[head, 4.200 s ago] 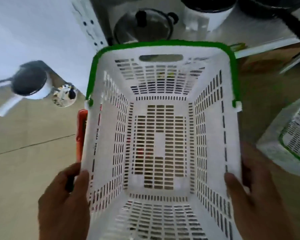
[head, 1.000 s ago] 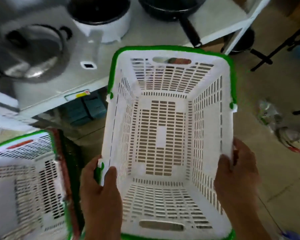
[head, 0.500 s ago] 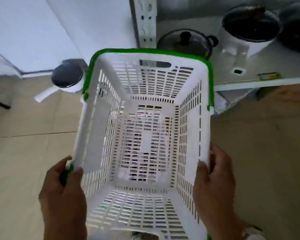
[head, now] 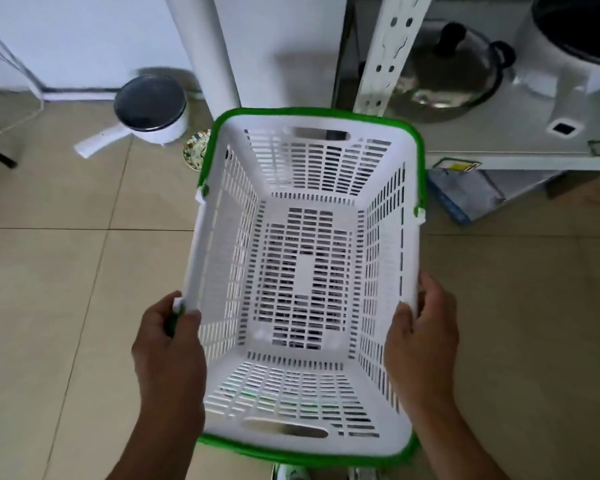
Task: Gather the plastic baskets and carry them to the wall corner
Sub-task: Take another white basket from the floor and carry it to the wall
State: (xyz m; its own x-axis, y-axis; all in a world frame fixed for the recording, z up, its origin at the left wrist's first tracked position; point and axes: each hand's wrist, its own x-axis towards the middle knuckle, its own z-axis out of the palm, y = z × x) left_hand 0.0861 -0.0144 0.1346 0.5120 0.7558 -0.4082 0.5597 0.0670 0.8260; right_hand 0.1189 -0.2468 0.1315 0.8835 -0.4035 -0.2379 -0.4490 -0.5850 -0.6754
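Observation:
A white slotted plastic basket (head: 219,244) with green handles fills the middle of the view, held level above the tiled floor with its mouth up and nothing inside. My left hand (head: 168,348) grips its left rim near the green handle joint. My right hand (head: 421,337) clasps the right rim, thumb inside the wall. Whether another basket is nested beneath it cannot be told.
A white pipe (head: 208,46) runs down the wall straight ahead. On the floor to its left stand a white pot with a long handle (head: 149,112) and a small shiny bowl (head: 196,148). A white metal shelf (head: 499,133) at right carries a lidded pan (head: 444,71) and a cooker (head: 575,39).
The view has swung from the shelf front toward the wall, and the pipe and the floor pot now lie nearer ahead. Both hands keep the same grip on the basket.

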